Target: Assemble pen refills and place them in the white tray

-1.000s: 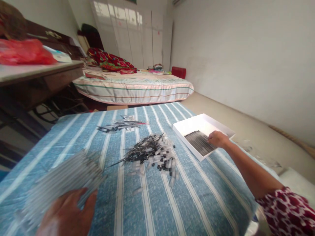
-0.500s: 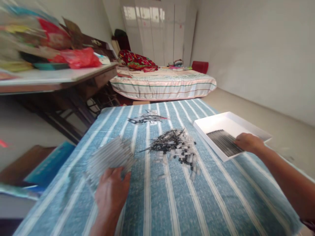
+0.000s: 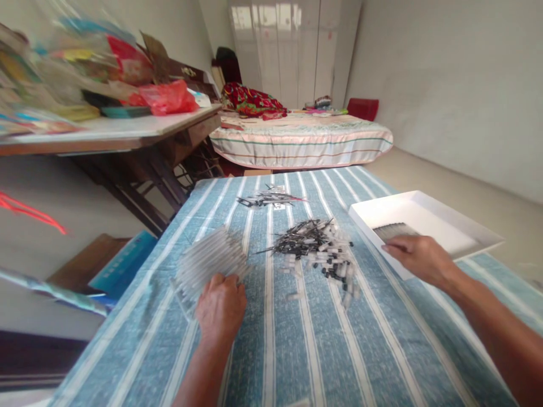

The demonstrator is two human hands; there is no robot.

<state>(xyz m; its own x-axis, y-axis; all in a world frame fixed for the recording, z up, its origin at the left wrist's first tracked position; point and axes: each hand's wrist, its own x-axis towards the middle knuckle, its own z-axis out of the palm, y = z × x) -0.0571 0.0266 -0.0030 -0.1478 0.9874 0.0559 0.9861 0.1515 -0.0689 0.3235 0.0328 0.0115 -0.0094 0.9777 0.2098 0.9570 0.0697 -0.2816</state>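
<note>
The left hand [image 3: 221,305] is set at the near edge of a row of clear tubes [image 3: 207,257], its fingers curled; whether a tube is held in this grip cannot be told. The right hand [image 3: 422,257] is held over the near side of a shallow white box [image 3: 407,204], thumb and fingers drawn together; whether anything is pinched in this grip cannot be told either. Inside the box, a row of dark sticks [image 3: 395,228] is partly hidden by the right hand. Between the hands, slightly farther off, a heap of thin black rods [image 3: 303,237] is seen, bordered on its near right by scattered small caps [image 3: 339,268]. Beyond the heap, a smaller bunch of rods [image 3: 269,198] is laid. All are supported by a striped blue cloth [image 3: 282,350].
</note>
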